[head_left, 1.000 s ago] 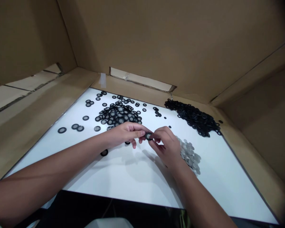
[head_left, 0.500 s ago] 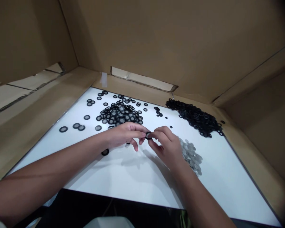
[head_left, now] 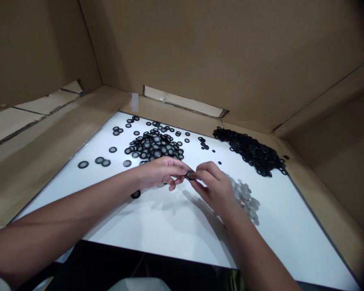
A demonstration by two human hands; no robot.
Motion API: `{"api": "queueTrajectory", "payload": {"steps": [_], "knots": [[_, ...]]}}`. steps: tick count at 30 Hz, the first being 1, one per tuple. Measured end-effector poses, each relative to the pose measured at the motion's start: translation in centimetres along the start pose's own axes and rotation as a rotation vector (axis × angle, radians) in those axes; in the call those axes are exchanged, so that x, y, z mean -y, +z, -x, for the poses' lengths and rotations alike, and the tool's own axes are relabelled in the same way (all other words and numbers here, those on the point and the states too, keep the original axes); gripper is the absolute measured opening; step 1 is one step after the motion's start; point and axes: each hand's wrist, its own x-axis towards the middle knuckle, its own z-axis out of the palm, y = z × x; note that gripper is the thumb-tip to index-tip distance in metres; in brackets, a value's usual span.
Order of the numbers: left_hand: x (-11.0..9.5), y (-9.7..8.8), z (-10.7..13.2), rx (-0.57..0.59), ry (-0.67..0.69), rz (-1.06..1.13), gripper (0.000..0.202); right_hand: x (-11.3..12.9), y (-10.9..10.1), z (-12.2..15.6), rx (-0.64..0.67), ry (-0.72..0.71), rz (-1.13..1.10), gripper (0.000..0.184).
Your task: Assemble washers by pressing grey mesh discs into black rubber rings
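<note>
My left hand (head_left: 160, 171) and my right hand (head_left: 214, 186) meet over the middle of a white lit table (head_left: 170, 226). Both pinch one small black ring with a grey mesh centre (head_left: 189, 175) between their fingertips. A heap of finished black rings with mesh centres (head_left: 153, 146) lies just behind my left hand. A pile of plain black rubber rings (head_left: 251, 150) sits at the back right. Grey mesh discs (head_left: 245, 200) lie heaped right beside my right wrist.
Loose rings (head_left: 100, 161) are scattered at the left of the table, and one black ring (head_left: 135, 194) lies under my left forearm. Brown cardboard walls (head_left: 218, 52) enclose the table at the back and both sides. A dark edge (head_left: 109, 266) runs along the near side.
The hands have stayed together on the small ring, with only slight finger movement. The view has shifted a little.
</note>
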Motion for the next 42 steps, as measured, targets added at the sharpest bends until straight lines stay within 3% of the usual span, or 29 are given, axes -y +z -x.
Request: {"api": "queueTrajectory", "payload": {"steps": [10, 20, 27, 33, 42], "knots": [[0.08, -0.42, -0.02, 0.022, 0.004, -0.045, 0.019, -0.21, 0.31, 0.1, 0.013, 0.0, 0.047, 0.018], [0.03, -0.61, -0.18, -0.053, 0.052, -0.135, 0.019, 0.15, 0.26, -0.2, 0.007, 0.172, -0.057, 0.017], [-0.32, -0.49, 0.0, -0.037, 0.03, -0.145, 0.014, -0.03, 0.71, -0.14, 0.025, 0.146, -0.099, 0.017], [-0.41, -0.33, -0.02, -0.091, 0.027, -0.245, 0.015, 0.31, 0.71, -0.27, 0.091, 0.199, -0.105, 0.026], [-0.26, -0.22, -0.19, -0.1, -0.011, -0.17, 0.015, 0.38, 0.59, -0.32, 0.122, 0.204, -0.097, 0.021]]}}
